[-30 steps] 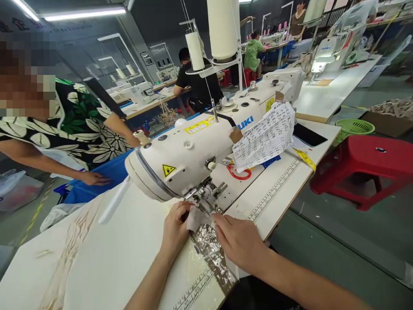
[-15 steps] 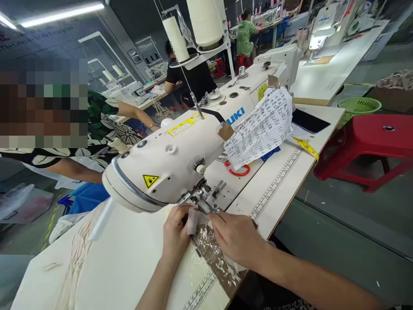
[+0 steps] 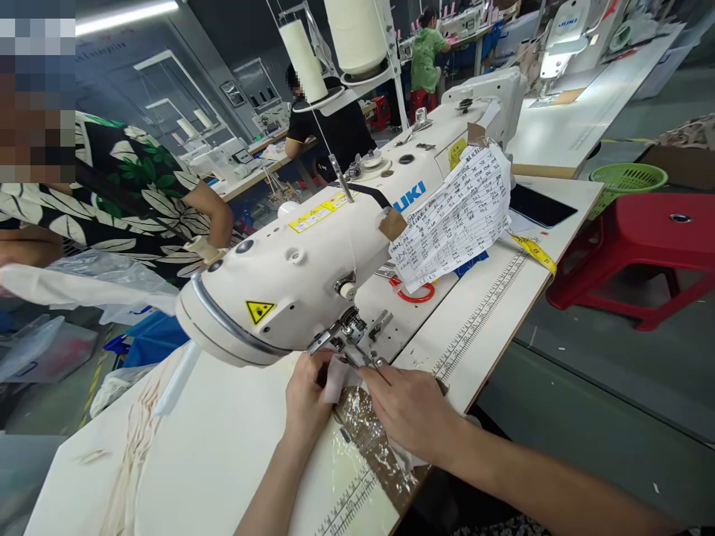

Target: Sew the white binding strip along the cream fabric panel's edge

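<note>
My left hand (image 3: 306,398) is closed on a small piece of pale fabric (image 3: 336,380), just in front of the needle area of a white sewing machine (image 3: 302,275). The left fingertips are partly hidden under the machine head. My right hand (image 3: 416,413) is pinched at the front of the metal presser foot and guide (image 3: 360,353), its fingertips on the fabric edge. More pale fabric (image 3: 407,455) hangs below the right palm. Beneath both hands lies a brown patch covered with shiny clear tape (image 3: 372,439) on the table.
Handwritten paper (image 3: 455,216) is taped to the machine. Red-handled scissors (image 3: 413,292), a phone (image 3: 541,206) and a yellow tape measure (image 3: 535,253) lie behind. A red stool (image 3: 664,238) stands right. At left are pale strips (image 3: 131,447) and a co-worker in a patterned top (image 3: 145,171).
The co-worker at left has shifted back, and a long white strip now stretches from that person's side toward the machine. My hands and the fabric stay almost in place.
</note>
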`<state>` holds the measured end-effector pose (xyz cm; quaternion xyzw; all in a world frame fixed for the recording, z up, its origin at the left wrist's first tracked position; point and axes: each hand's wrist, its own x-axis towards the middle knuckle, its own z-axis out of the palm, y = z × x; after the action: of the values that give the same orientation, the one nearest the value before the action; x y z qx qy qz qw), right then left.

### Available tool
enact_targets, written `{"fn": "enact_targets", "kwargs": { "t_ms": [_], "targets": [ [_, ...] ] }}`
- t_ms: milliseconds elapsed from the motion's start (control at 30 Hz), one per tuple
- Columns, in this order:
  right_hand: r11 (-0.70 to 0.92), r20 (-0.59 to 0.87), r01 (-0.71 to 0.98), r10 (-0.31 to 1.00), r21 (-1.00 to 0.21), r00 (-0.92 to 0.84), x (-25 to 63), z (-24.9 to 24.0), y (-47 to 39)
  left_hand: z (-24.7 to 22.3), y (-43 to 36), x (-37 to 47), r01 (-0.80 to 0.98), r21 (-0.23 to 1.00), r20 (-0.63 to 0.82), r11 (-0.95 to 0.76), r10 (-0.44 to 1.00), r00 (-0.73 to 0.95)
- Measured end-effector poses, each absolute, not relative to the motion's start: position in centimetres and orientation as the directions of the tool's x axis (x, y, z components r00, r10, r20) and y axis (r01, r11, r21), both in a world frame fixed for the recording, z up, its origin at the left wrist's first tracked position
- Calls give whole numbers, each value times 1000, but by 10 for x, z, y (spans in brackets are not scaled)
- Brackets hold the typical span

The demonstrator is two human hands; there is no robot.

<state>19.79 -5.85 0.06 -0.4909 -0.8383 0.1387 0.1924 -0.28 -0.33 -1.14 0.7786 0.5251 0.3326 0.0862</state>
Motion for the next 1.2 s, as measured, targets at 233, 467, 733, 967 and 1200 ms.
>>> {"fn": "enact_targets", "kwargs": {
  "t_ms": [233, 467, 733, 967, 1200],
  "targets": [
    [462, 177, 780, 886, -422, -428, 199, 2, -57, -7, -3, -4, 689, 584, 403, -429, 890, 212],
    [458, 169, 791, 888, -406, -427, 197, 1, -58, -8, -4, -4, 716, 272, 591, -643, 699, 403],
    [431, 156, 800, 901, -418, -404, 204, 5, -76, 4, -8, -7, 667, 129, 494, -733, 631, 598],
    [452, 201, 540, 865, -710, -459, 252, -4, -140, 9, -28, 3, 742, -88, 360, -664, 674, 645],
    [316, 93, 496, 901, -809, -423, 268, -11, -151, -2, -41, 23, 855, -111, 336, -507, 790, 512]
  ]
}}
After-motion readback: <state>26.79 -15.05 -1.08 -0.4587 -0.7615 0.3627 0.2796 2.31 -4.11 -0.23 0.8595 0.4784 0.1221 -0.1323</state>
